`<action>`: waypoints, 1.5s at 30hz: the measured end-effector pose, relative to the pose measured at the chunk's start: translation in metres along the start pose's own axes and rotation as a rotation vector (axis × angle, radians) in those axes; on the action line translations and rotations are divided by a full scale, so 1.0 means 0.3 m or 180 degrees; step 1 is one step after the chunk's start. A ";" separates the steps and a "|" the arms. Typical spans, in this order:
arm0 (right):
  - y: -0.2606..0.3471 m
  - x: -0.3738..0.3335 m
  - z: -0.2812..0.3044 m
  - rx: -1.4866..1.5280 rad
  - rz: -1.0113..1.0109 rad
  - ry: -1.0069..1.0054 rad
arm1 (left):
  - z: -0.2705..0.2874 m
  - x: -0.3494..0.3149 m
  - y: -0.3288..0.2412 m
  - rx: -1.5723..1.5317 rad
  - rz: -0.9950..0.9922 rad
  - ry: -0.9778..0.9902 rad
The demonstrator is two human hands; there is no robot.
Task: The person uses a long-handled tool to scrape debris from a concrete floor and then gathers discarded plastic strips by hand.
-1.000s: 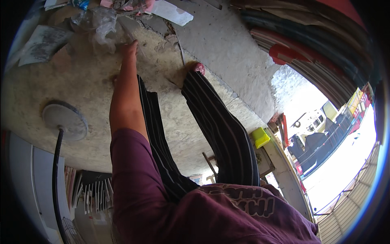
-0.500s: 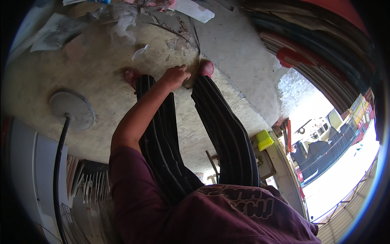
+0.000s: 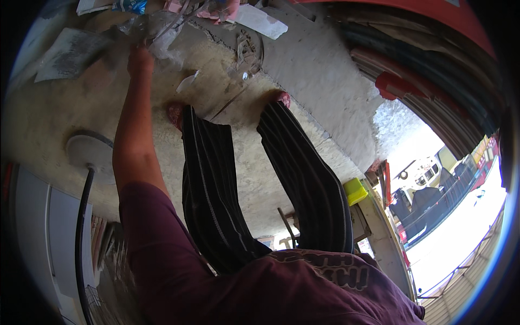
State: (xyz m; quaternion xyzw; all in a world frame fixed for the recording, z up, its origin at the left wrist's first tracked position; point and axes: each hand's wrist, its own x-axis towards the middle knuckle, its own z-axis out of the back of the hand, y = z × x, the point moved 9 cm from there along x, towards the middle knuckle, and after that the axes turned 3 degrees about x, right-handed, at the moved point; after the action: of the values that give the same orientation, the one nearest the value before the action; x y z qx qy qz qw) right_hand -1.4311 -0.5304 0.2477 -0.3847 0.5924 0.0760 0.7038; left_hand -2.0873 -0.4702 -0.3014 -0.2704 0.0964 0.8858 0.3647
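Underfoot, a rough concrete floor (image 3: 303, 70), pale and cracked, spreading across the upper half of the view. Lower right, a bright opening onto a street with parked vehicles (image 3: 428, 189). Along the upper right, a red and dark curved body (image 3: 411, 59) of something large, too bent by the lens to name. Down the middle, two legs in black striped trousers (image 3: 216, 184), feet in reddish footwear (image 3: 174, 112) planted on the concrete. At the left, a pale round disc (image 3: 89, 154) with a black cable (image 3: 81, 227) running down from it, next to a white panel (image 3: 38, 227). Near the right leg, a small yellow-green box (image 3: 355, 190). At the top, scattered litter: a grey sheet (image 3: 67, 54), a white paper scrap (image 3: 260, 20), pink bits beside it.

Stretched up and forward from a maroon sleeve, the left hand (image 3: 140, 58), reaching into a crumpled clear plastic bag (image 3: 162, 30) lying on the floor at the top left, just beyond the left foot. Fingers apparently curled into the plastic, though blurred and hard to judge. Right hand nowhere in the frame.
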 end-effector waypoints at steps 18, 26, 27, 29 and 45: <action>-0.020 -0.047 -0.013 -0.0287 0.0648 0.0144 | 0.403 -0.244 -0.038 0.0044 -0.0464 -0.0511; -0.099 -0.176 -0.040 -0.0511 0.1261 0.0268 | 1.082 -0.440 -0.089 -0.0080 -0.0496 -0.1060; -0.111 -0.197 -0.047 -0.0538 0.1326 0.0285 | 1.167 -0.459 -0.088 -0.0096 -0.0504 -0.1141; -0.137 -0.241 -0.048 -0.0590 0.1477 0.0296 | 1.355 -0.500 -0.089 -0.0125 -0.0535 -0.1352; -0.040 -0.420 -0.296 -0.1373 0.3632 0.0544 | 2.482 -0.791 -0.033 -0.1206 -0.0896 -0.2467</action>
State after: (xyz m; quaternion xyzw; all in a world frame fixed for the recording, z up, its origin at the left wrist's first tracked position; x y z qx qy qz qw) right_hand -1.5292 -0.5508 0.3654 -0.1455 0.7304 0.5277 0.4085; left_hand -2.2453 -0.3298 0.4511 0.0086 -0.2488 0.8654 0.4349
